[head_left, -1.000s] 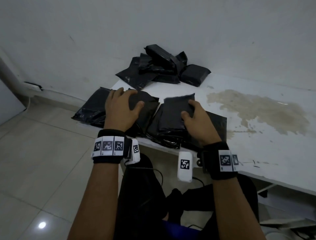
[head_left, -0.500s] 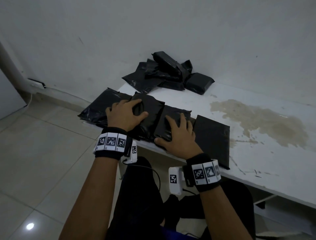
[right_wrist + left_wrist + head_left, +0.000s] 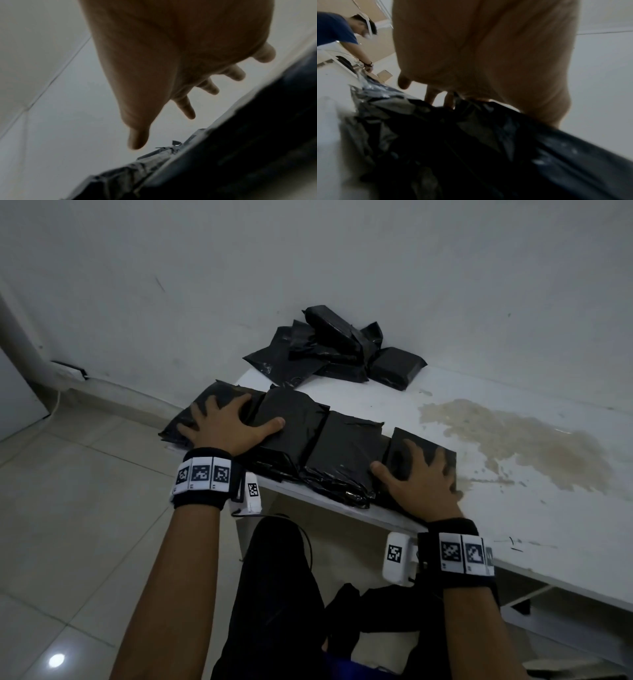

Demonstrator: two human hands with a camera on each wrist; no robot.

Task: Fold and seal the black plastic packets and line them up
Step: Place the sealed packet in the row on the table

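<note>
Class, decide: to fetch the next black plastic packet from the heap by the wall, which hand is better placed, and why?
Probably the right hand. It rests flat on the end packet of the row, nearer the heap of black plastic packets. The left hand lies spread on the row's far-left packets, farther off.

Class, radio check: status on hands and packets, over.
Both hands open: left hand and right hand press flat on row of packets. Unsorted pile behind. Nothing in the way.
</note>
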